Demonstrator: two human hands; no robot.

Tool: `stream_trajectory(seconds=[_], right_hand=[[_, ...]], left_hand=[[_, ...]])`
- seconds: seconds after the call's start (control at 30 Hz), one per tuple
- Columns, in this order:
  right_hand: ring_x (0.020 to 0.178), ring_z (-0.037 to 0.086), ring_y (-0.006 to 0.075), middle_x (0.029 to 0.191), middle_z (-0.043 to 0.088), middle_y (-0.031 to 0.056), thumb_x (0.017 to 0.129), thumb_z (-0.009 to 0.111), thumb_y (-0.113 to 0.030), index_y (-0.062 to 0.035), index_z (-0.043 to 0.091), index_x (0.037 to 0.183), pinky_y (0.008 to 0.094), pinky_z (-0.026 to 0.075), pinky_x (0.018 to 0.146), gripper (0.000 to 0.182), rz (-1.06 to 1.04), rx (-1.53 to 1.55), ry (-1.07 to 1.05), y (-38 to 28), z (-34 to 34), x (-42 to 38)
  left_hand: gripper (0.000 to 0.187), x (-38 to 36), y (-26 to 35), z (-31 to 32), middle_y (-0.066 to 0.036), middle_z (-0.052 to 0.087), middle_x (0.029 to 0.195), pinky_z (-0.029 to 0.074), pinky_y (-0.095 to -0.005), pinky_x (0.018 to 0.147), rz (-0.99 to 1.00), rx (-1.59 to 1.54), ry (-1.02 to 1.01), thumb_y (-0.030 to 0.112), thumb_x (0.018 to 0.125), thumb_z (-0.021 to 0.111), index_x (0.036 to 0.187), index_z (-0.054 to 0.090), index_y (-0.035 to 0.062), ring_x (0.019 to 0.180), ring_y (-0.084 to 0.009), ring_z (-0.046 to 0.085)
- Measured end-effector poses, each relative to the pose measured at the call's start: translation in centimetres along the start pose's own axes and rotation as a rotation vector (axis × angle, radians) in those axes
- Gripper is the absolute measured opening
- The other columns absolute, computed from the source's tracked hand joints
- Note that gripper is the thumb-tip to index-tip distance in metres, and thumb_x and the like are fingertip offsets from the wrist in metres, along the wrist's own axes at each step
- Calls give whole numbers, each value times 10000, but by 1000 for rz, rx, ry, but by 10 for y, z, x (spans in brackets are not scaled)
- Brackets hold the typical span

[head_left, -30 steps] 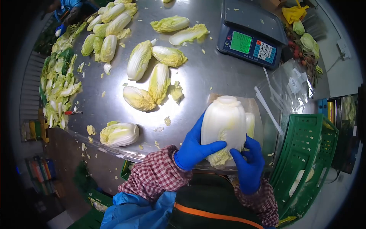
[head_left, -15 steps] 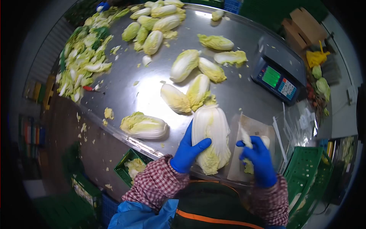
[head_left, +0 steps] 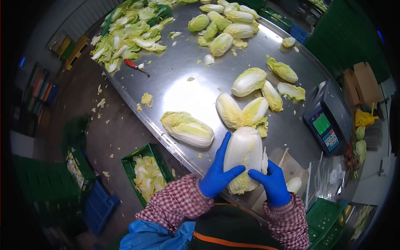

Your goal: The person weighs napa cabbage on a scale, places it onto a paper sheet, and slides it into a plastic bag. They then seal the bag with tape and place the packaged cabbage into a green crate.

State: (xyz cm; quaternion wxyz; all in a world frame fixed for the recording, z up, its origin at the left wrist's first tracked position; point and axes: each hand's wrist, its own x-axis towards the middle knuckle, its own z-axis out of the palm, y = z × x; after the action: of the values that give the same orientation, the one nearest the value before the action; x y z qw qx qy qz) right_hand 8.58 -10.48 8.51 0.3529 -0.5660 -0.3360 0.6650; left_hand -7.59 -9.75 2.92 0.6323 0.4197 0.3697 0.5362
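Note:
A large napa cabbage (head_left: 243, 152) stands near the table's front edge, white base up and frilly yellow leaf end toward me. My left hand (head_left: 221, 173), in a blue glove, grips its left side with the thumb across the front. My right hand (head_left: 273, 181), also gloved, closes on the lower right side, thumb on the leaves. A narrow pale leaf edge (head_left: 265, 161) shows by the right fingers, which are partly hidden. Just beyond lie several napa cabbages, the nearest pair (head_left: 229, 110) touching. Another napa cabbage (head_left: 187, 129) lies to the left.
Trimmed leaves (head_left: 133, 31) heap at the far left, near a red-handled knife (head_left: 136, 66). More cabbages (head_left: 221, 43) are piled at the back. A scale (head_left: 329, 118) stands right, beside plastic bags (head_left: 327, 177). A green crate (head_left: 146, 173) holds leaves below the table edge.
My right hand has moved in from the right, where it held a pale leaf piece, onto the cabbage's side. My left hand stays on the cabbage. The view has turned left.

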Motion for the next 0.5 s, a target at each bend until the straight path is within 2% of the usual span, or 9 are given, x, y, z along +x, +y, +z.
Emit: stream_trajectory(seconds=[0.07, 0.17, 0.27, 0.33, 0.37, 0.4, 0.43, 0.47, 0.5], right_hand=[[919, 552, 155, 975, 595, 102, 755, 635, -65, 45, 524, 1069, 280, 454, 790, 351, 36, -35, -41, -3, 1, 0], [906, 564, 174, 993, 585, 113, 746, 631, -74, 43, 499, 1099, 300, 455, 795, 394, 121, 20, -97, -8, 8, -1], [911, 577, 252, 1042, 559, 165, 698, 552, -73, 47, 423, 1173, 317, 454, 819, 507, 356, 351, -192, -36, 14, -7], [926, 570, 228, 1031, 561, 151, 716, 570, -57, 50, 417, 1178, 319, 454, 820, 498, 538, 301, -313, -46, 0, 3], [905, 573, 226, 1015, 562, 150, 713, 575, -63, 45, 442, 1144, 311, 459, 800, 464, 652, 204, -397, -47, -10, 17], [843, 581, 208, 940, 579, 124, 717, 583, -90, 16, 493, 1078, 295, 468, 756, 387, 666, 133, -447, -48, -9, 31], [801, 582, 196, 890, 584, 110, 720, 584, -104, 1, 514, 1037, 288, 472, 731, 341, 624, 27, -382, -50, -2, 35], [760, 583, 184, 839, 588, 97, 722, 585, -118, -14, 535, 996, 282, 475, 706, 297, 580, -75, -318, -65, 24, 42], [760, 583, 185, 842, 581, 103, 709, 577, -91, -10, 526, 989, 288, 479, 710, 296, 566, -45, -360, -72, 38, 59]], left_hand=[[807, 6, 8, -14, -120, 233, 1365, 263, -335, 1002, -80, -19, -130, 67, 769, 621, 1373, 87, 54, 1236, -215, 280], [788, 8, 21, -29, -112, 255, 1362, 263, -329, 1002, -170, -150, -198, 87, 774, 622, 1372, 109, 54, 1234, -199, 284], [763, 3, 14, -67, -112, 283, 1352, 266, -332, 1002, -235, -103, -260, 96, 783, 614, 1368, 126, 45, 1237, -192, 278], [735, -10, 13, -100, -108, 294, 1349, 244, -336, 1013, -298, -135, -329, 139, 798, 601, 1365, 142, 44, 1231, -191, 289], [721, -19, 11, -115, -105, 325, 1332, 244, -330, 1011, -415, -149, -488, 167, 795, 602, 1358, 171, 37, 1221, -183, 309], [709, -28, 7, -125, -102, 357, 1315, 245, -324, 1009, -531, -165, -646, 196, 791, 602, 1351, 200, 30, 1211, -176, 328], [709, -37, -3, -131, -102, 357, 1315, 245, -324, 1009, -528, -169, -634, 196, 791, 602, 1351, 200, 30, 1211, -176, 328], [660, -47, -13, -136, -109, 392, 1285, 265, -321, 1000, -573, -410, -572, 219, 804, 580, 1336, 238, 29, 1187, -183, 365], [616, -54, -17, -140, -116, 428, 1256, 286, -318, 991, -614, -649, -505, 243, 817, 559, 1321, 277, 29, 1163, -189, 402]])
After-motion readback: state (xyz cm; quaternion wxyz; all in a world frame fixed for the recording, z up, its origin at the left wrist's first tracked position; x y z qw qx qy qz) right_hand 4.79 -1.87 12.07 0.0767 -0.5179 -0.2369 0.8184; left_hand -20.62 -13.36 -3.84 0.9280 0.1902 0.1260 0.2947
